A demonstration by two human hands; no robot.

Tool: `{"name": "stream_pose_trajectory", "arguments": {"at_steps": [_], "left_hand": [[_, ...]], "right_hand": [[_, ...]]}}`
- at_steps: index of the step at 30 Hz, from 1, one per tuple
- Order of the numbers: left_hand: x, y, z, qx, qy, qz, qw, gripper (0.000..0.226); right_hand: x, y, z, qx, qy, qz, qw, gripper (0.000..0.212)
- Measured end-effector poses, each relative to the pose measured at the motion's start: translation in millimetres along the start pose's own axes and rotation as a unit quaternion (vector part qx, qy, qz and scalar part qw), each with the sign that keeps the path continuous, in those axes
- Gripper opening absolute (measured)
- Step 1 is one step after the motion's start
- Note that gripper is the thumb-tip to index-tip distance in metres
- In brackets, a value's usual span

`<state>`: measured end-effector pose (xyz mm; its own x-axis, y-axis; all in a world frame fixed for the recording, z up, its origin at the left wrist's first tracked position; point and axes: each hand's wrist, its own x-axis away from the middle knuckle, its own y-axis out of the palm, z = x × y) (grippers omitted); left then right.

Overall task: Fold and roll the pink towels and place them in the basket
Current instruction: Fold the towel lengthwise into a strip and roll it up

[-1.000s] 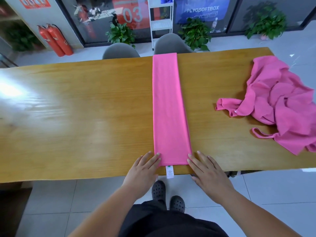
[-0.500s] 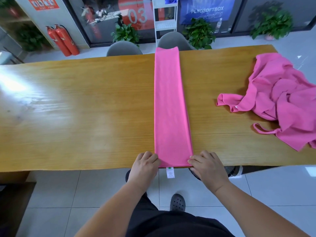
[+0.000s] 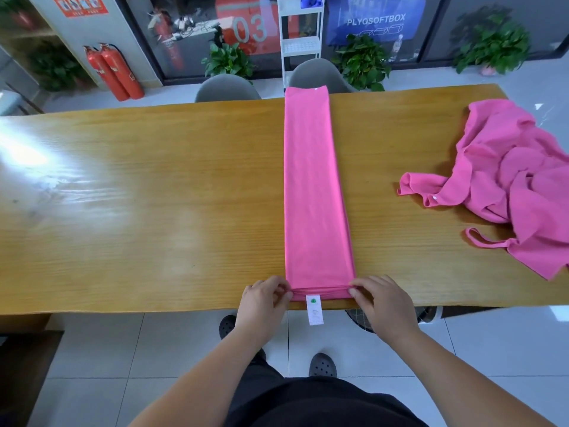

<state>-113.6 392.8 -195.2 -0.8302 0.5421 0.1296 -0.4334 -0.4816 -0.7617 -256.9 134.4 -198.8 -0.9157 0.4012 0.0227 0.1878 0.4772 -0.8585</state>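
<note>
Head camera cuts off the crumpled pink towels [image 3: 511, 180] at the right edge, and the print on the white label [image 3: 314, 314] is too small to read. On the table [image 3: 154, 211] the folded pink towel [image 3: 314, 192] lies as a long strip. The left hand [image 3: 261, 298] and right hand [image 3: 381, 298] pinch its near corners, where the edge is turned over.

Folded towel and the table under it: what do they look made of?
Folded towel: thin, soft, matte cloth, possibly microfibre; it lies flat, its near edge bunches into fine creases, and a white label hangs from it. Table: wood or wood veneer, glossy; grain lines run lengthwise and bright glare reflects on its left part.
</note>
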Motion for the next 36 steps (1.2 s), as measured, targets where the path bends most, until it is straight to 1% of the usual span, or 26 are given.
{"name": "stream_pose_trajectory", "arguments": {"at_steps": [1,3,5,6,8,10,12,14,15,17,19,21,23,26,29,32,34,36], "left_hand": [[-6,-2,1,0.037,-0.035,-0.02,0.998,0.012],[-15,-5,3,0.066,-0.069,-0.034,0.995,0.014],[-21,-4,6,0.05,-0.078,-0.036,0.995,0.016],[-23,-3,7,0.018,-0.073,-0.03,0.997,0.016],[-24,1,7,-0.06,-0.052,0.007,0.997,0.018],[-25,3,6,-0.097,-0.006,0.047,0.994,0.018],[-26,8,1,-0.15,0.093,0.069,0.982,0.016],[-24,12,-5,-0.208,0.197,0.063,0.956,0.02],[-23,12,-7,-0.221,0.227,0.059,0.947,0.023],[-19,10,-13,-0.223,0.258,0.066,0.938,0.028],[-12,7,-21,-0.219,0.274,0.078,0.933,0.035],[-4,5,-27,-0.207,0.282,0.078,0.934,0.035],[4,5,-31,-0.195,0.273,0.065,0.94,0.036],[2,5,-29,-0.181,0.24,0.052,0.952,0.038],[-9,5,-20,-0.163,0.208,0.051,0.963,0.033],[-16,0,-14,-0.15,0.191,0.053,0.969,0.024],[-21,-4,-8,-0.114,0.132,0.043,0.984,0.023],[-28,-8,-2,-0.055,0.044,0.015,0.997,0.022]], "right_hand": [[-5,-2,-3,-0.019,0.029,-0.01,0.999,0.011],[-13,-5,-7,-0.057,0.083,-0.022,0.995,0.011],[-17,-4,-12,-0.056,0.105,-0.023,0.993,0.01],[-18,-3,-14,-0.031,0.098,-0.017,0.995,0.01],[-16,1,-15,0.044,0.046,0.019,0.998,0.011],[-16,5,-7,0.089,-0.034,0.07,0.993,0.014],[-17,8,3,0.121,-0.133,0.09,0.98,0.017],[-17,10,9,0.161,-0.204,0.077,0.963,0.031],[-16,11,13,0.174,-0.219,0.072,0.957,0.037],[-9,14,21,0.188,-0.235,0.072,0.951,0.045],[0,15,30,0.203,-0.253,0.066,0.944,0.044],[8,14,35,0.201,-0.258,0.049,0.944,0.046],[11,13,36,0.18,-0.243,0.041,0.952,0.044],[1,15,33,0.164,-0.222,0.053,0.96,0.038],[-7,15,32,0.139,-0.212,0.056,0.966,0.031],[-12,14,29,0.111,-0.181,0.055,0.976,0.032],[-17,10,21,0.093,-0.137,0.053,0.985,0.032],[-24,1,8,0.051,-0.074,0.034,0.995,0.029]]}}
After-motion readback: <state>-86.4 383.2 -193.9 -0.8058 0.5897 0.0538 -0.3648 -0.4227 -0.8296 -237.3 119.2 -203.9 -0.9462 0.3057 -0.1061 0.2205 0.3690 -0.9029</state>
